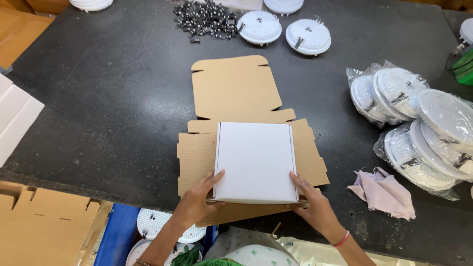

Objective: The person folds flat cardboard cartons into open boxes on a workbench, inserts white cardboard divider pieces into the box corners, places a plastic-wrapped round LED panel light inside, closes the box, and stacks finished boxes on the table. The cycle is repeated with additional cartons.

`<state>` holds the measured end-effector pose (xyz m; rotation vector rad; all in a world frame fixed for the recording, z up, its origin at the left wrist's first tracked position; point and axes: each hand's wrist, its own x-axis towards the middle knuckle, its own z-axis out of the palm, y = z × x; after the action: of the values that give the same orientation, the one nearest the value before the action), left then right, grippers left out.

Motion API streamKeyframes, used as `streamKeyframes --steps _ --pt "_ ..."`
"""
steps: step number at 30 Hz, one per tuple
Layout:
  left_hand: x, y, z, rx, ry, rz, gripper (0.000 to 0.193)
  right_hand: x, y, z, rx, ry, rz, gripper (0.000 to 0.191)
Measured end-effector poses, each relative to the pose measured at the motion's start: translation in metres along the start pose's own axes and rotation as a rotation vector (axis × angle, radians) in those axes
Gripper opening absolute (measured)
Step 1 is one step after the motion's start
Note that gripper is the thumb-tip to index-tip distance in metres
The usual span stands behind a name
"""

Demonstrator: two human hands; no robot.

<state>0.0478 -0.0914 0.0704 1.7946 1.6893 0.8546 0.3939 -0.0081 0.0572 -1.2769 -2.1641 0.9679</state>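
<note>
My left hand (199, 197) grips the near left corner of the white box (256, 162), thumb laid on top and fingers curled under its front edge. My right hand (313, 202) does the same at the near right corner, thumb up along the side, fingers tucked beneath. Both are partly closed around the box. The box lies flat on a sheet of unfolded brown cardboard (236, 93) in the middle of the dark table (108, 98), its near edge close to the table's front edge, just ahead of me.

To the left the table surface is bare as far as a white board (15, 118) at the edge. To the right, a pinkish cloth (384, 192) lies near my right hand, with bagged round white lamps (414, 113) beyond it. At the far side sit two unwrapped white lamps (283, 30) and a heap of small dark metal parts (207, 19).
</note>
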Motion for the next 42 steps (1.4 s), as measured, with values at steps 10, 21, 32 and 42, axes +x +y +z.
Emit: streamKeyframes --steps 10,21,32,42 --pt "0.088 0.049 -0.093 -0.168 0.369 -0.153 0.090 0.108 -0.052 -0.119 0.342 0.131 0.006 0.058" --pt "0.161 0.068 -0.140 0.301 0.462 0.329 0.026 0.166 -0.079 -0.160 -0.350 0.398 -0.545 0.027" --pt "0.183 0.095 -0.132 0.114 0.570 0.139 0.017 0.170 -0.118 -0.157 0.032 0.310 -0.183 0.031" --pt "0.168 0.085 -0.116 0.104 0.665 0.183 0.019 0.151 -0.129 -0.132 -0.141 0.441 -0.227 0.035"
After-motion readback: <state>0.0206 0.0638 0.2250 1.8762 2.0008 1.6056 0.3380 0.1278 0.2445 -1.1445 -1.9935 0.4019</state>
